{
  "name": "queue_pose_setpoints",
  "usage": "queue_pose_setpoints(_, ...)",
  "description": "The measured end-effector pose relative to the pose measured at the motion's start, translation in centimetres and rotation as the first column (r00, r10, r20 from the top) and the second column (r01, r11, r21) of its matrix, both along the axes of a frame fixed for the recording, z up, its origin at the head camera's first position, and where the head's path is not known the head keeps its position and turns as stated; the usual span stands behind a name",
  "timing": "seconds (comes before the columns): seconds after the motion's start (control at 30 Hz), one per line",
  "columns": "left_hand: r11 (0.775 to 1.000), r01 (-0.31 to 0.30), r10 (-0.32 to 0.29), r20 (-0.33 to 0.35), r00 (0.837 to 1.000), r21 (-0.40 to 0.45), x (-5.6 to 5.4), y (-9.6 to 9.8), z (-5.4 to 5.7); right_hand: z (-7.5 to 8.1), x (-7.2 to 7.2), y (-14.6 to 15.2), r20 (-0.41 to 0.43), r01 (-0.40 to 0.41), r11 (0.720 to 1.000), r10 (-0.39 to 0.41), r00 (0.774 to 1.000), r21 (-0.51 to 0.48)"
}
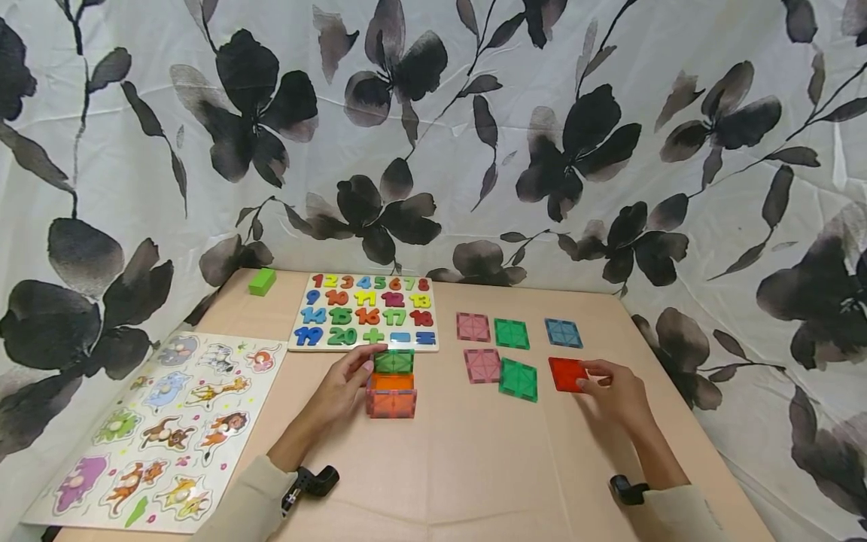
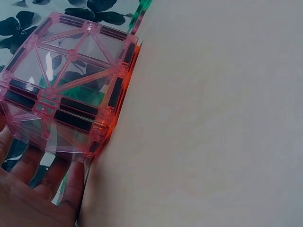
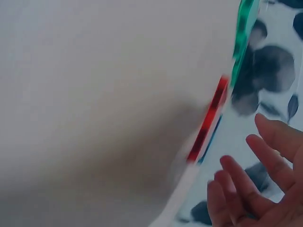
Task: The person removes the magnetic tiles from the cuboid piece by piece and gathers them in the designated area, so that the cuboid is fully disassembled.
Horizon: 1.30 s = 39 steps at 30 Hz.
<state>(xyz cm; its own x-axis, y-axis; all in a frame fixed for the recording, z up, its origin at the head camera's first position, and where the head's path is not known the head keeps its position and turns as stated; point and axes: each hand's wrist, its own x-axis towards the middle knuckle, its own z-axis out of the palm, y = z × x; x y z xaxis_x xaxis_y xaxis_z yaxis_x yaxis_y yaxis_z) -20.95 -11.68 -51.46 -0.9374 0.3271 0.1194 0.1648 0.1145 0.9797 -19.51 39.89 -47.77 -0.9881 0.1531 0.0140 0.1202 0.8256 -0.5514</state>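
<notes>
- Cream sleeves (image 1: 237,500) nearest.
- Left hand (image 1: 339,388), fingers slightly bent at green tile (image 1: 396,363); grip unclear.
- Right hand (image 1: 619,393) spread beside red tile (image 1: 564,374), nothing held.
- Number board (image 1: 435,324): 1–20, "+".

An animal board (image 1: 171,453), number board (image 1: 351,299) and green block (image 1: 262,282) adjoin floral cloth (image 1: 467,165).
</notes>
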Motion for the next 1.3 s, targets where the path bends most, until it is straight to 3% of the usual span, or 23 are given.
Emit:
queue_pose_setpoints(0.17, 1.000, -0.006, 0.006, 0.011, 1.000, 0.005, 0.0, 0.0, -0.1, 0.1, -0.5, -4.1, -0.029, -0.093, 0.996, 0.093, 0.995, 0.009)
queue_pose_setpoints(0.33, 1.000, -0.010, 0.010, 0.017, 1.000, 0.000, 0.1, 0.1, -0.1, -0.5, -1.4, -7.4, 0.015, -0.269, 0.963, 0.268, 0.963, 0.017)
queue_pose_setpoints(0.53, 1.000, -0.013, 0.013, 0.031, 0.999, 0.006, 0.2, 0.1, -0.2, -1.0, -2.1, -8.5, 0.041, -0.285, 0.957, 0.283, 0.958, 0.052)
queue_pose_setpoints(0.97, 1.000, -0.018, 0.017, 0.050, 0.999, 0.017, 0.1, 0.1, 0.0, -0.8, -3.2, -6.6, 0.021, -0.329, 0.944, 0.330, 0.944, -0.037)
queue_pose_setpoints(1.1, 1.000, -0.017, 0.016, 0.054, 0.998, 0.019, 0.1, 0.2, 0.2, -0.5, -3.4, -6.5, 0.034, -0.342, 0.940, 0.342, 0.939, 0.008)
queue_pose_setpoints(1.3, 1.000, -0.018, 0.016, 0.050, 0.999, 0.026, 0.1, 0.2, 0.2, -0.2, -3.5, -6.4, 0.014, -0.356, 0.921, 0.359, 0.933, 0.158)
